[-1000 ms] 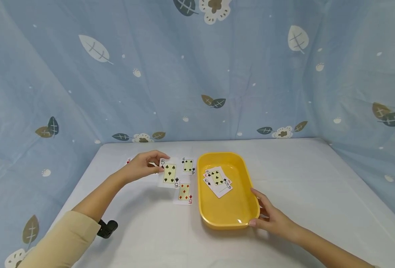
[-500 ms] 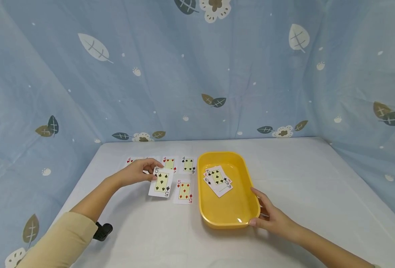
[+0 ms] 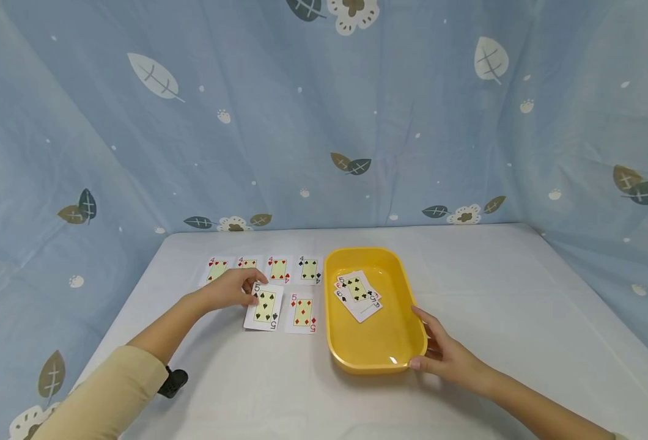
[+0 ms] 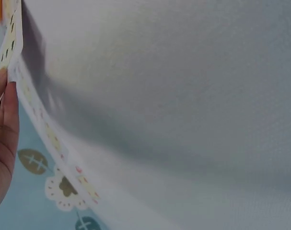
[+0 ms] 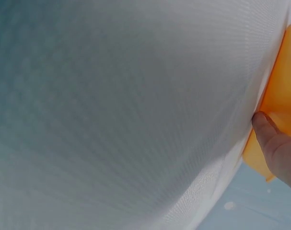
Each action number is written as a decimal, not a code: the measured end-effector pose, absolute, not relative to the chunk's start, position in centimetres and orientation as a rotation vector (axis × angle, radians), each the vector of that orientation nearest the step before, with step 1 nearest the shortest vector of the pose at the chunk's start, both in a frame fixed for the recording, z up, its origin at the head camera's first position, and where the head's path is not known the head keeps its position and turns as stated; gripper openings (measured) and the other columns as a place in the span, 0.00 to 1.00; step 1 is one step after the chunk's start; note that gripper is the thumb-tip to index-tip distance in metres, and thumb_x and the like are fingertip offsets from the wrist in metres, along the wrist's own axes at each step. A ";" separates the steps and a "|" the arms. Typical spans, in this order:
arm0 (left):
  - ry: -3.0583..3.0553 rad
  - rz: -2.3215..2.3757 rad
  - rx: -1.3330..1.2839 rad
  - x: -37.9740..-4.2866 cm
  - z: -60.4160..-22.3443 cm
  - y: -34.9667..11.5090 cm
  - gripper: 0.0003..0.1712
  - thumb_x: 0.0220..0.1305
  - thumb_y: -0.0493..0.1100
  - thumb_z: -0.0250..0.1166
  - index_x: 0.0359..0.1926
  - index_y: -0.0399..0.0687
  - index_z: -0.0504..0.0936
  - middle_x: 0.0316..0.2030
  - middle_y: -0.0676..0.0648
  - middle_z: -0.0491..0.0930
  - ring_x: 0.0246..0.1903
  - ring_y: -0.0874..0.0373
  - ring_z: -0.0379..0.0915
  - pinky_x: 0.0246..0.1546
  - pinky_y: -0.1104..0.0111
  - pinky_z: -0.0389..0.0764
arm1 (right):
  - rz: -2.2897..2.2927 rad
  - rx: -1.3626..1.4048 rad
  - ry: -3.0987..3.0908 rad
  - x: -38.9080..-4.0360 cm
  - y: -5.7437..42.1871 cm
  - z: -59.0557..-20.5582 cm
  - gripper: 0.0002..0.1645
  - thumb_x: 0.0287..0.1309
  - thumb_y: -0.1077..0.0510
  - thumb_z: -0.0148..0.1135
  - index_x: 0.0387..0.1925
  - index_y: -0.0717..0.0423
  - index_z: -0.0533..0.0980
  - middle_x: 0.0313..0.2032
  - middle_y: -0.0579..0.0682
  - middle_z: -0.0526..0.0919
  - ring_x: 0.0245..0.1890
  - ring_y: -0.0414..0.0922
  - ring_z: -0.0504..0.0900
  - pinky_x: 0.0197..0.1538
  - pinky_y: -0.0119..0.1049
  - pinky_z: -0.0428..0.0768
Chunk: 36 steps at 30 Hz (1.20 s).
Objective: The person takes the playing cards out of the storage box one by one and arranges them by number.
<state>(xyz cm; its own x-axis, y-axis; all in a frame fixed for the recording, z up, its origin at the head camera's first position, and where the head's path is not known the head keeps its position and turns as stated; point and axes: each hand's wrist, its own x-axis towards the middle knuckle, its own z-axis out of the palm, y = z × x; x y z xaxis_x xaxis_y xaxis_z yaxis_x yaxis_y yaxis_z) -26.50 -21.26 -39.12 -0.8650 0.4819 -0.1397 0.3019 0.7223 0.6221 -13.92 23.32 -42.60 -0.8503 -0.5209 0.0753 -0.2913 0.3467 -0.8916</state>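
Note:
My left hand (image 3: 229, 291) pinches a five of spades playing card (image 3: 265, 310) by its upper left edge, low over the table. In the left wrist view this card (image 4: 11, 43) stands tilted between thumb and fingers, its shadow falling beside it. Just right of it lies a five of diamonds (image 3: 302, 315). At the tray's near right corner my right hand (image 3: 449, 362) grips the yellow tray (image 3: 376, 345), thumb on the near side and fingers along the right wall. A five of clubs (image 3: 355, 288) tops a few overlapping cards inside, with a six of spades (image 3: 364, 314) partly showing.
Behind the left hand runs a row of several fours, from a red four (image 3: 217, 270) at the left to a black four (image 3: 309, 269) beside the tray. A white cloth covers the table (image 3: 500, 287). The blue patterned curtain (image 3: 280, 122) hangs behind it.
The left hand has brought the five of spades left, then down and nearer, to beside the five of diamonds, uncovering the row of fours. Right hand and tray stay in place.

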 end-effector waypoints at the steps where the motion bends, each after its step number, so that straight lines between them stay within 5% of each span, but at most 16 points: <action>1: 2.646 0.859 0.607 -26.5 -39.2 -21.2 0.22 0.53 0.34 0.70 0.50 0.42 0.77 0.31 0.48 0.73 0.31 0.59 0.72 0.30 0.69 0.77 | -1.510 -0.733 2.386 -13.9 23.3 -42.6 0.52 0.58 0.60 0.64 0.71 0.63 0.40 0.61 0.79 0.58 0.54 0.68 0.72 0.52 0.49 0.76; 28: 2.680 0.837 0.602 -26.2 -41.0 -20.8 0.22 0.48 0.37 0.73 0.46 0.39 0.78 0.30 0.48 0.75 0.31 0.58 0.68 0.32 0.67 0.73 | -1.502 -0.736 2.410 -14.0 23.4 -42.7 0.51 0.58 0.60 0.64 0.71 0.63 0.41 0.61 0.79 0.59 0.54 0.69 0.72 0.51 0.49 0.78; 36: 2.814 0.651 0.698 -26.2 -41.2 -20.6 0.20 0.46 0.42 0.75 0.42 0.44 0.81 0.38 0.51 0.76 0.42 0.54 0.74 0.48 0.59 0.75 | -1.492 -0.717 2.407 -14.0 23.4 -42.8 0.51 0.58 0.61 0.63 0.71 0.61 0.42 0.61 0.78 0.60 0.54 0.68 0.72 0.51 0.48 0.77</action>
<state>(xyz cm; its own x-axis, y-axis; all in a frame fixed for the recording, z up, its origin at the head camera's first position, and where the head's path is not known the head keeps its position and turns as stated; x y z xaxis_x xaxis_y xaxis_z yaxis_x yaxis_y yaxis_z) -26.19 -20.63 -41.20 -0.8762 0.4785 -0.0579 0.4044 0.7952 0.4518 -14.01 23.43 -42.81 -0.8569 -0.5110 0.0680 -0.2882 0.3655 -0.8851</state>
